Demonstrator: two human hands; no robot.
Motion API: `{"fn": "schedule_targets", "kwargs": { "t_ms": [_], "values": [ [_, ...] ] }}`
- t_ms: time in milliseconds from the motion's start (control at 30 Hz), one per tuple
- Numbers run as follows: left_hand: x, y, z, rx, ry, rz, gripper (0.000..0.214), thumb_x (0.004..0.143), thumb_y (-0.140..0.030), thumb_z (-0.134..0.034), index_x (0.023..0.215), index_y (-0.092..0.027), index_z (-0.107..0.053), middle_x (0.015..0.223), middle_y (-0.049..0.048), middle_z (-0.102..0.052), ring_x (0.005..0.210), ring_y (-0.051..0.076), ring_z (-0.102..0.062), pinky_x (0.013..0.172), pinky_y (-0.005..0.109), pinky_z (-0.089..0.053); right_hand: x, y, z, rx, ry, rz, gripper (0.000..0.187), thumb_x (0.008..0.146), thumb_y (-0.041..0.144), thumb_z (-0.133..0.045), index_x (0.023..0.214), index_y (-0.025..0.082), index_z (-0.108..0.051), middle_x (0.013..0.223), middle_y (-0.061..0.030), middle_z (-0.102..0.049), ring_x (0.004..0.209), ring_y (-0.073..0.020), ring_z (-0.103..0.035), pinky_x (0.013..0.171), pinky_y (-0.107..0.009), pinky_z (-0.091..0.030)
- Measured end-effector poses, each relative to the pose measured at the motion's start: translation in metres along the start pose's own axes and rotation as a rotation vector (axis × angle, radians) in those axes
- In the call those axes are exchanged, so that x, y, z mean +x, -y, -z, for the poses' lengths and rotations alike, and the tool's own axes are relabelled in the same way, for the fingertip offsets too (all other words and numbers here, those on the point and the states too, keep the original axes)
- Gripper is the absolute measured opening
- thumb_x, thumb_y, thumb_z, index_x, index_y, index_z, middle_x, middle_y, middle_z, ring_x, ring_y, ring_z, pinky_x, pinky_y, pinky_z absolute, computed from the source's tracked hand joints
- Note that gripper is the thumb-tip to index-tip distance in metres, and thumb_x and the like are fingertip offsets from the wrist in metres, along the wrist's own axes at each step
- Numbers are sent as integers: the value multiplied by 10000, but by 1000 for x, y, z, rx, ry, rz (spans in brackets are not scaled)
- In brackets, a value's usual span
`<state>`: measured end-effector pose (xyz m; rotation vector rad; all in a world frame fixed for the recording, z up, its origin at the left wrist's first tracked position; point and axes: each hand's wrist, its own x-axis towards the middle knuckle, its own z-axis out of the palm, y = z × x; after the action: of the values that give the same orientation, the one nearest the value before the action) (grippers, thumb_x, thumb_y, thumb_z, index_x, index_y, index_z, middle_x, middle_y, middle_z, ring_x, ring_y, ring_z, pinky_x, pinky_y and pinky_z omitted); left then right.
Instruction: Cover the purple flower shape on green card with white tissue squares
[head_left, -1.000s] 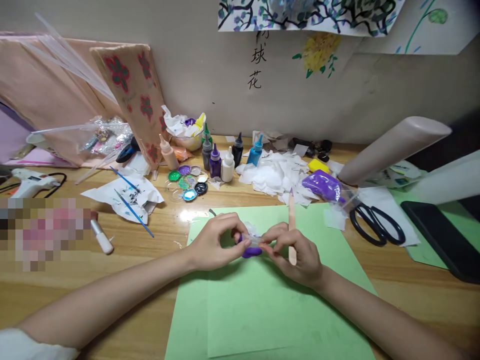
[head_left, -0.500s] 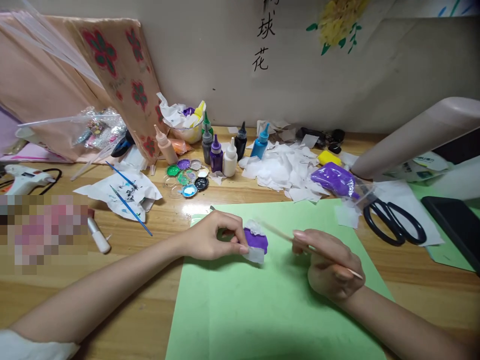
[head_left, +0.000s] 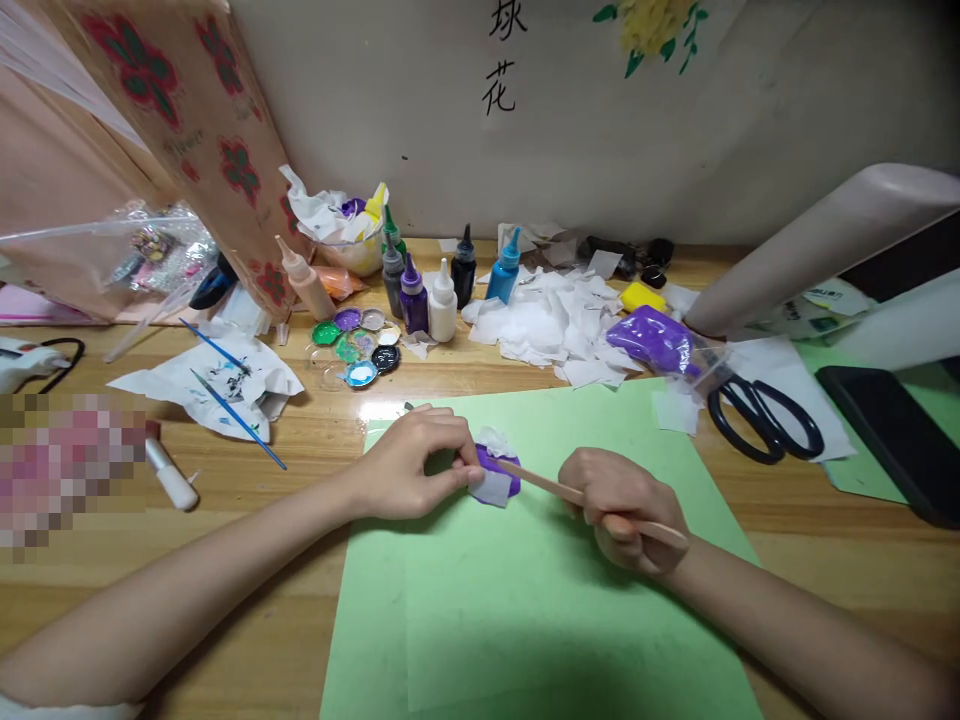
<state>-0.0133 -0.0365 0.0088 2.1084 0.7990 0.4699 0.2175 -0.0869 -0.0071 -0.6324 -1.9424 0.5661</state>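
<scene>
A flat piece of purple clay (head_left: 514, 486) lies on a green sheet (head_left: 480, 610). My left hand (head_left: 412, 465) is closed in a pinch at its left side, with thumb and forefinger on a small white paper piece (head_left: 493, 489) that covers the clay's front part. Crumpled white paper (head_left: 494, 440) sits along the clay's far edge. In my right hand (head_left: 630, 505) is a wooden craft stick (head_left: 551, 484), gripped with fingers curled around it. The stick's tip reaches the clay just behind the paper piece; whether it presses down I cannot tell.
Behind the sheet stand paint bottles (head_left: 442, 305), a paint palette (head_left: 360, 345) and a heap of white paper scraps (head_left: 555, 325). Bagged purple clay (head_left: 654, 340), black-handled scissors (head_left: 765, 420) and a black phone-like slab (head_left: 892, 435) lie right. Paintbrushes (head_left: 238, 420) rest on tissue at left.
The craft stick has come down and left onto the clay, and my right hand has turned into a fist-like grip. The white paper piece now lies over the clay. The view has shifted slightly.
</scene>
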Motion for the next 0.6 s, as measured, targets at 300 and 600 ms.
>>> {"fn": "schedule_targets", "kwargs": {
  "t_ms": [300,600],
  "values": [
    [0,1,-4,29,-145,148,146,786,-247,-671,678,-165,-618,663,-22,-596,669,118,-535,700,253,-374,7,-2,-7,-47,50,76,170,974,226,-350,865,220,-480,570,16,-473,489,-136,-457,464,-258,-386],
    [0,-1,-5,26,-163,170,98,782,-225,-638,703,-169,-629,655,-25,-597,641,113,-531,663,250,-385,6,0,-8,-133,53,112,178,963,200,-349,847,215,-484,553,13,-464,494,-142,-443,461,-249,-367]
  ]
}}
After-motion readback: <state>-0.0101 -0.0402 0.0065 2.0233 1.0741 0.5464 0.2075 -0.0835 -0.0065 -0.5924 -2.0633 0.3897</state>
